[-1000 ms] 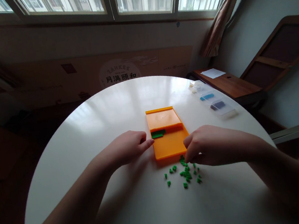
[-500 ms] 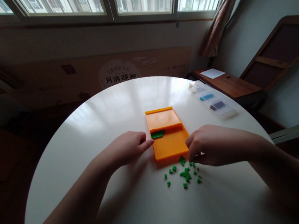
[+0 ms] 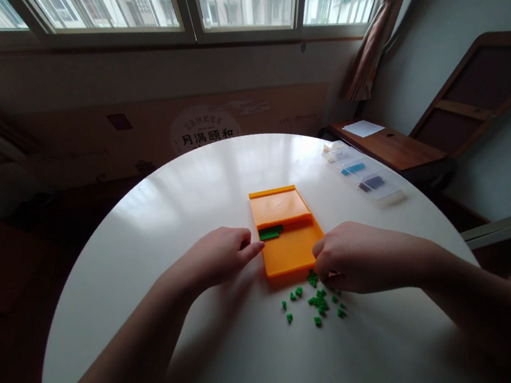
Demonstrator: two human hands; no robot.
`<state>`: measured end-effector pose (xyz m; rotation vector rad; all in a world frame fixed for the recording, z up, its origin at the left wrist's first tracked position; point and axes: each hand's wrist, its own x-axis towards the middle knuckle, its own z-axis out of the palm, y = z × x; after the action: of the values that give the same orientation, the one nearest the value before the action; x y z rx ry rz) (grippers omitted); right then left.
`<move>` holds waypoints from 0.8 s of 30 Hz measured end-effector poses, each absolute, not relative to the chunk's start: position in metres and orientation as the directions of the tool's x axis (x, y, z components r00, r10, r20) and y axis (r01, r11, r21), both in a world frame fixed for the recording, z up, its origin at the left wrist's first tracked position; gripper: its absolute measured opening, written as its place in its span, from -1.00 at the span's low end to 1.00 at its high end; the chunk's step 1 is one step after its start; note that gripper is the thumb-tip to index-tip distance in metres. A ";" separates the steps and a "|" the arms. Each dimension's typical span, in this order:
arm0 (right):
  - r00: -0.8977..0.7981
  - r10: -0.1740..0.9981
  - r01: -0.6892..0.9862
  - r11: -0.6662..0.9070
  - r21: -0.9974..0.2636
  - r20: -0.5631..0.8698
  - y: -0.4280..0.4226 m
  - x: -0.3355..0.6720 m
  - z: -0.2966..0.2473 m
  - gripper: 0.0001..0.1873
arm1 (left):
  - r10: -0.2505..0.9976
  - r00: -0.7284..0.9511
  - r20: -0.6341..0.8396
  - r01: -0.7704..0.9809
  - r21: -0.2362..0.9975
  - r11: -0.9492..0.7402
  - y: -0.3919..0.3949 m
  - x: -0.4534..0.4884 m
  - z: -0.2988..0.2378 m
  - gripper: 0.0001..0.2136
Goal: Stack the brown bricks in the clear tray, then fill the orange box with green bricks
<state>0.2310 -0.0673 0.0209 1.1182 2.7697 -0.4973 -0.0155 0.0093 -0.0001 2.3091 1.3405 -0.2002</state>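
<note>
An orange plastic box [image 3: 292,256] lies on the table, with a row of small green bricks [image 3: 270,233] lined up in its upper left corner. At the box's left wall is my left hand [image 3: 228,251], its fingers curled and its thumb tip against the edge. My right hand [image 3: 353,257] is closed in a pinch by the box's lower right corner, fingertips low over the table; what they hold, if anything, is hidden. Several loose green bricks [image 3: 318,302] are scattered in front of the box, some partly behind my right hand.
The white round table [image 3: 212,360] carries clear plastic cases [image 3: 372,182] with blue and dark pieces at the far right. Beyond its edge stands a wooden desk [image 3: 405,150] with a white paper [image 3: 363,129]. A printed carton [image 3: 144,131] leans below the window.
My right hand has moved slightly left and toward me, covering some loose green bricks. My left hand stays at the box's edge. The whole view has shifted a little.
</note>
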 end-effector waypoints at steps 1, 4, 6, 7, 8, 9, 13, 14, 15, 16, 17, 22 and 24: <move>-0.721 0.655 0.693 0.674 -0.257 -0.225 -0.067 0.231 0.020 -0.82 | 0.783 0.516 -0.347 0.851 0.316 -0.420 0.009 -0.015 0.000 -0.51; -0.721 0.655 0.692 0.672 -0.262 -0.224 -0.068 0.230 0.018 -0.84 | 0.779 0.521 -0.349 0.848 0.316 -0.426 0.009 -0.015 0.001 -0.51; -0.720 0.656 0.693 0.670 -0.265 -0.227 -0.069 0.230 0.016 -0.85 | 0.777 0.527 -0.343 0.845 0.311 -0.436 0.009 -0.014 0.001 -0.52; -0.721 0.655 0.693 0.670 -0.267 -0.227 -0.069 0.230 0.016 -0.85 | 0.778 0.530 -0.338 0.844 0.306 -0.441 0.009 -0.014 0.001 -0.53; -0.724 0.652 0.690 0.671 -0.273 -0.226 -0.070 0.230 0.016 -0.86 | 0.780 0.530 -0.333 0.843 0.302 -0.445 0.009 -0.014 0.001 -0.53; -0.728 0.649 0.684 0.672 -0.283 -0.220 -0.070 0.230 0.017 -0.86 | 0.781 0.530 -0.330 0.844 0.298 -0.446 0.008 -0.014 0.001 -0.54; -0.725 0.675 0.668 0.643 -0.374 -0.135 -0.066 0.233 0.021 -0.87 | 0.785 0.530 -0.321 0.844 0.289 -0.451 0.007 -0.014 0.001 -0.55; -0.701 0.706 0.679 0.620 -0.392 -0.097 -0.063 0.233 0.021 -0.87 | 0.787 0.532 -0.313 0.843 0.285 -0.456 0.007 -0.014 0.001 -0.56; -0.664 0.746 0.699 0.591 -0.404 -0.057 -0.060 0.233 0.020 -0.87 | 0.789 0.534 -0.303 0.842 0.280 -0.462 0.007 -0.014 0.001 -0.56; -0.606 0.795 0.732 0.550 -0.403 -0.015 -0.056 0.233 0.017 -0.86 | 0.793 0.534 -0.293 0.841 0.275 -0.465 0.006 -0.014 0.001 -0.57; -0.542 0.840 0.766 0.505 -0.397 0.023 -0.051 0.233 0.014 -0.85 | 0.795 0.534 -0.288 0.842 0.273 -0.466 0.006 -0.015 0.001 -0.57; -0.354 0.935 0.880 0.338 -0.334 0.012 -0.031 0.224 -0.006 -0.83 | 0.804 0.526 -0.278 0.844 0.287 -0.453 0.004 -0.015 0.000 -0.61; -0.333 0.943 0.899 0.321 -0.297 0.013 -0.027 0.219 -0.011 -0.82 | 0.803 0.531 -0.272 0.839 0.300 -0.453 0.004 -0.016 -0.001 -0.61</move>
<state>0.2187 -0.0274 -0.0114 1.9047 2.6973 -0.3966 -0.0158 0.0043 -0.0012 2.3766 1.3468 -0.1261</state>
